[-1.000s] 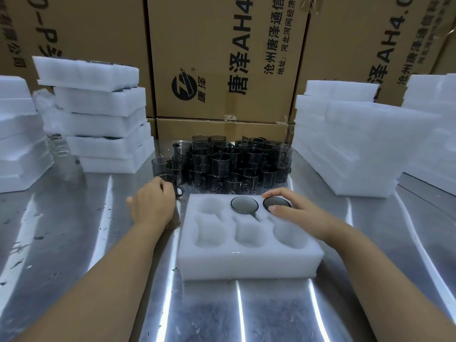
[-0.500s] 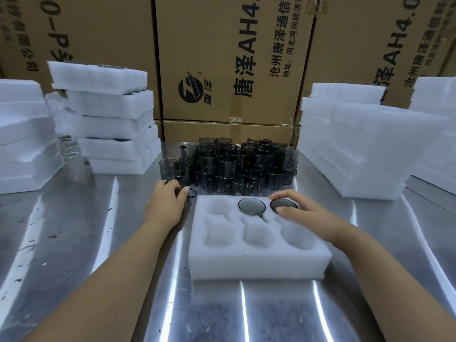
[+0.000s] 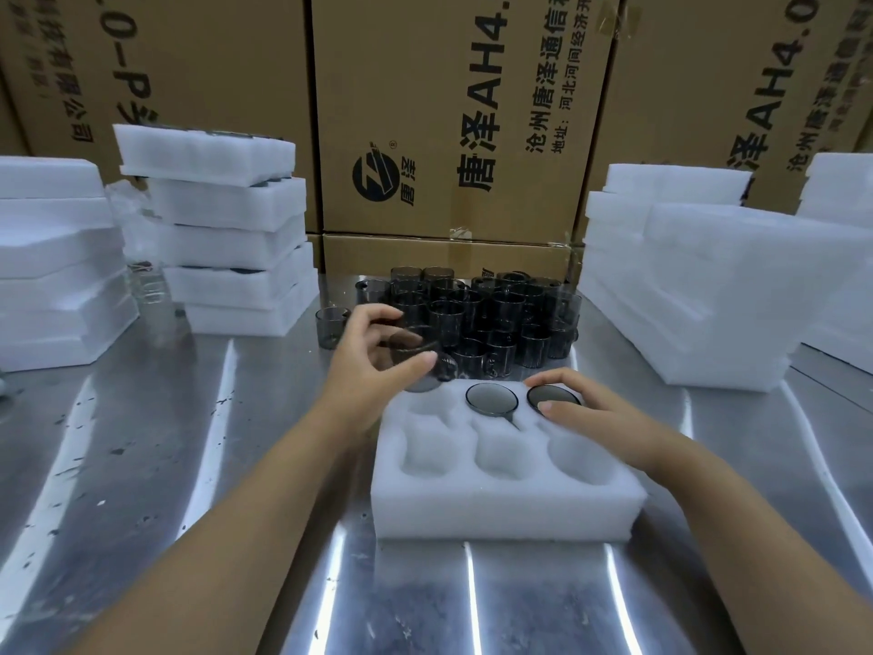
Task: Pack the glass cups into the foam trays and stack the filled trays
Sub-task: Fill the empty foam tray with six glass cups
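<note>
Packing of the far row is the step in hand. A smoked glass cup [image 3: 415, 354] is gripped in the left hand [image 3: 373, 375], with the thumb on its near side and the fingers curled round its far side. It is held just above the far-left corner of the foam tray [image 3: 500, 508], which lies on the steel bench [image 3: 198, 465]. Two of the tray's six pockets are filled: one cup is seated in the far-middle pocket [image 3: 490, 398] and another in the far-right pocket [image 3: 552, 394]. The right hand [image 3: 595, 416] is laid on the tray, its fingers loosely extended over the rim of the far-right cup, with nothing gripped.

Beyond the tray, the loose cups [image 3: 491, 319] are crowded together in front of cardboard cartons [image 3: 449, 111]. A stack of trays [image 3: 231, 248] is set far left, with dark edges showing between its layers, so it is probably filled. A taller foam stack [image 3: 699, 295] is set to the right.

For the next move, the held cup must be centred over the empty far-left pocket, lowered upright and pressed home. The near row of three pockets then remains to be filled.
</note>
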